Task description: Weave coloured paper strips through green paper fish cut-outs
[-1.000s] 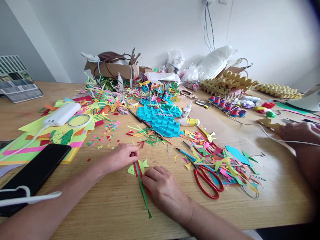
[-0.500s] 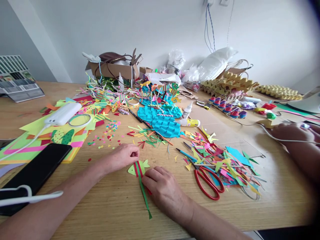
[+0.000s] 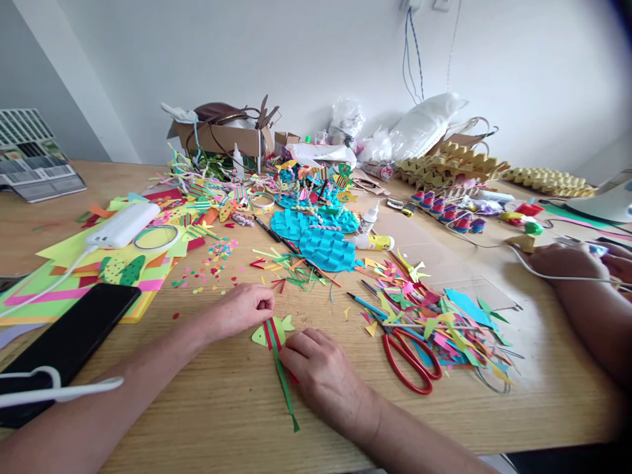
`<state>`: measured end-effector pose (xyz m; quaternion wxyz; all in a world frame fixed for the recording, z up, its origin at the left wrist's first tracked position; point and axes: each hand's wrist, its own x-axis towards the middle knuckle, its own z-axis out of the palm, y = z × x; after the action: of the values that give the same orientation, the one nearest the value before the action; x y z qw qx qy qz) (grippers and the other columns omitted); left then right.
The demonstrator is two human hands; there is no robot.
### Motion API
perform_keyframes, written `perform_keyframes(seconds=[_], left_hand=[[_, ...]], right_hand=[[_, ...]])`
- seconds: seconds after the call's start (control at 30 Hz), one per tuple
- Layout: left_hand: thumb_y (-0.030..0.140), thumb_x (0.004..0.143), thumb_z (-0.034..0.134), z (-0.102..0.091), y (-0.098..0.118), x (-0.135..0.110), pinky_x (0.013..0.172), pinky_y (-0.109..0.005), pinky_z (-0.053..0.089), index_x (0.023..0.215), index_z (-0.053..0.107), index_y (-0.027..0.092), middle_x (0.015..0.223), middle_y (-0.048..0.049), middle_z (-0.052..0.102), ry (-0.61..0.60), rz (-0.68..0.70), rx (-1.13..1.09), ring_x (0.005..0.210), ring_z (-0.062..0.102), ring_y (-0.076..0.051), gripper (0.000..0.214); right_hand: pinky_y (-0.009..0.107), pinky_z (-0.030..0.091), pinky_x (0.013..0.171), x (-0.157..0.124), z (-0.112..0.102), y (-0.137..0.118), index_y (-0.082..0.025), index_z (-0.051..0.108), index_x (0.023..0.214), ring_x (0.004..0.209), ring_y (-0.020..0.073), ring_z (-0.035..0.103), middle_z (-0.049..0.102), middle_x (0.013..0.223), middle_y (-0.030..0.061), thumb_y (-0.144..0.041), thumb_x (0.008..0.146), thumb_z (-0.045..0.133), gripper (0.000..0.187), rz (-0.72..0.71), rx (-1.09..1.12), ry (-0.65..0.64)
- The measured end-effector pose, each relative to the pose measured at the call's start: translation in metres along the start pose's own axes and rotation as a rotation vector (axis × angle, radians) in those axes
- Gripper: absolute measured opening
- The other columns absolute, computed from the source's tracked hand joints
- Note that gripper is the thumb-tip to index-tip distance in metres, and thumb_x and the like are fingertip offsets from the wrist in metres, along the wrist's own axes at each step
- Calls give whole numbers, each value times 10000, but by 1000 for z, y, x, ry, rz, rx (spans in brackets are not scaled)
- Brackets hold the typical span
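Note:
A light green paper fish (image 3: 259, 336) lies flat on the table between my hands. Red strips and a long green paper strip (image 3: 282, 382) run across its body, and the green one trails toward me. My left hand (image 3: 247, 306) has its fingers pinched together at the far ends of the strips, above the fish. Over the tail side curls my right hand (image 3: 328, 378), its fingers closed on a red paper strip (image 3: 295, 379) that pokes out below them. The fingertips of my right hand are partly hidden.
Red-handled scissors (image 3: 412, 362) lie right of my hands beside a heap of paper scraps (image 3: 444, 322). Left are a black phone (image 3: 74, 342) and a white power bank (image 3: 123, 224) on coloured paper. Blue paper work (image 3: 326, 249) stands ahead. Another person's hand (image 3: 567, 260) is at right.
My hands and the fish hold almost the same place. At the right, the other person's hands have shifted slightly.

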<state>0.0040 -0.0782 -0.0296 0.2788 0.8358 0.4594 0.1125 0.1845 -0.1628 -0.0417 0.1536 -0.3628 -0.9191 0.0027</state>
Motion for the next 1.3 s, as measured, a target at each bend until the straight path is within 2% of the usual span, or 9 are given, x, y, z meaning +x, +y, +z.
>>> perform_keyframes(seconds=[0.8,0.97,1.3], left_hand=[[179,693,455,1,1,1,508,-216,287,573,496,177,571,27,503,-4,14,51,563,458,-124,127],[172,685,472,5,-3,3,503,-204,299,634,509,179,600,33,535,2,16,56,565,485,-118,63],[144,691,470,8,-7,4,503,-197,303,657,544,179,608,38,553,29,39,96,566,502,-112,89]], right_hand=[[267,357,640,-1,0,-1,-170,573,805,723,155,455,564,786,20,-175,858,515,78,-3,-8,-22],[269,372,647,-2,1,0,-166,570,816,724,158,459,563,796,22,-178,859,512,73,-13,-15,-25],[263,403,735,-15,-15,-13,-155,557,894,822,161,491,562,880,50,-129,872,461,102,-16,76,-101]])
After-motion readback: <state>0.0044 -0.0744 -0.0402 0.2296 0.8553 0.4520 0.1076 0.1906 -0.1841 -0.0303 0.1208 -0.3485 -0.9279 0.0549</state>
